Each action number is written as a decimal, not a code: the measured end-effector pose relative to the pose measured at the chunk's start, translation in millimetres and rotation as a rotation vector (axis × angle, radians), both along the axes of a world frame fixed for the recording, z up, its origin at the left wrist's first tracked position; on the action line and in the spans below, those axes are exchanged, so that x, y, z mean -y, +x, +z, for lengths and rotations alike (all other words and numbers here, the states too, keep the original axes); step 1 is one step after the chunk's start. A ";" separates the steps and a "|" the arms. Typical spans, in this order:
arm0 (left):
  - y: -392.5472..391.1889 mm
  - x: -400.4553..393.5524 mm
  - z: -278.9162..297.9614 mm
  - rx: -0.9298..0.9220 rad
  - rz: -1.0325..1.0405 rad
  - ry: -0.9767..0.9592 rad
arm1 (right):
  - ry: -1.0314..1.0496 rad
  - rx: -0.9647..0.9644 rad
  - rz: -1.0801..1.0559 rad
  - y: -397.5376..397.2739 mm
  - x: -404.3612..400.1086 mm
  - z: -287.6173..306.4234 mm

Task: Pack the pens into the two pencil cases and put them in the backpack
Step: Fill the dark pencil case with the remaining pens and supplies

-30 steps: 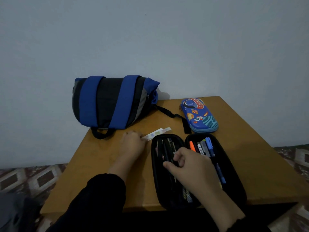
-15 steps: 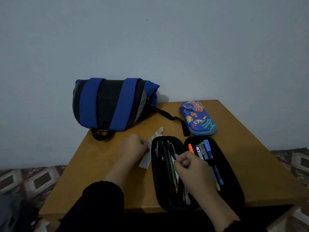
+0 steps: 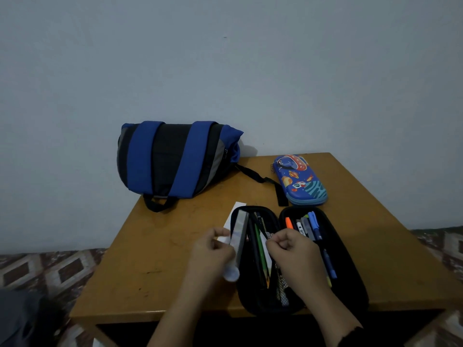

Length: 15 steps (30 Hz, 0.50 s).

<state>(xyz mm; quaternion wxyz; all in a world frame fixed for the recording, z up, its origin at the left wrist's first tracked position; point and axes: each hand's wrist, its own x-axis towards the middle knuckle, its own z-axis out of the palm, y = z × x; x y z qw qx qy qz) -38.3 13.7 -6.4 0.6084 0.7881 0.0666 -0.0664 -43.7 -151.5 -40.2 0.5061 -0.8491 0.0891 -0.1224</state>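
on a brown wooden tabletop [image 3: 162, 259] against a pale wall, patterned floor around, the left hand [image 3: 213, 254] grips a grey ruler [image 3: 239, 235] over the open black pencil case [image 3: 350, 279], right hand [image 3: 293, 249] clenched on something unclear inside, backpack [image 3: 172, 159] at 11 o'clock, blue pencil case [image 3: 300, 180] at 1 o'clock.

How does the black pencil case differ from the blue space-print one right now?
The black pencil case lies open flat, pens showing; the blue space-print pencil case is closed. The black one sits nearest the person, the blue one farther back, right of the backpack. Both rest on the table.
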 end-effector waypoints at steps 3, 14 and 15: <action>-13.1 5.3 -11.4 0.054 -0.036 0.074 | 0.014 0.009 -0.001 -0.2 -0.3 0.1; -17.1 10.7 -17.0 0.080 -0.029 0.065 | 0.083 0.036 -0.028 1.2 0.6 -3.5; -16.3 11.4 -16.7 0.080 -0.035 0.074 | 0.089 0.037 -0.029 1.8 1.0 -4.4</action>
